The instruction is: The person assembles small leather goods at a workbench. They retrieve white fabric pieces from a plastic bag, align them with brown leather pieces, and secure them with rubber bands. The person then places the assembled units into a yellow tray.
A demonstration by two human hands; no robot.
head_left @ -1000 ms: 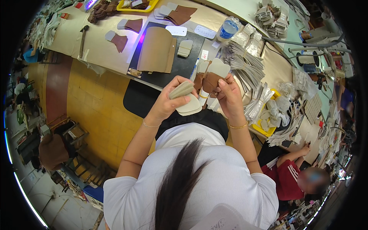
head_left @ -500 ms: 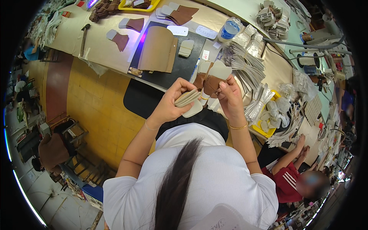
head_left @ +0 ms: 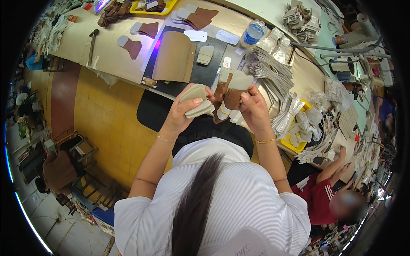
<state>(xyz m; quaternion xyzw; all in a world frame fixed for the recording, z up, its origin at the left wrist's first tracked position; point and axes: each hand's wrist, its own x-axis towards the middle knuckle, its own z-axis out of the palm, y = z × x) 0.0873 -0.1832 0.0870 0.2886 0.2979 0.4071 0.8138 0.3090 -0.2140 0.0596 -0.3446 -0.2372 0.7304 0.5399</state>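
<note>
Pale pads [head_left: 197, 101], a small stack of flat beige cut pieces, sit clamped in the left hand [head_left: 184, 112], long axis running up and left from the thumb, held above the lap just short of the table edge [head_left: 128, 81]. Just to their right, nearly touching, the right hand [head_left: 252, 106] pinches a brown leather piece [head_left: 232, 96] with a pale pad on it, standing upright. Both hands are level, equally near.
</note>
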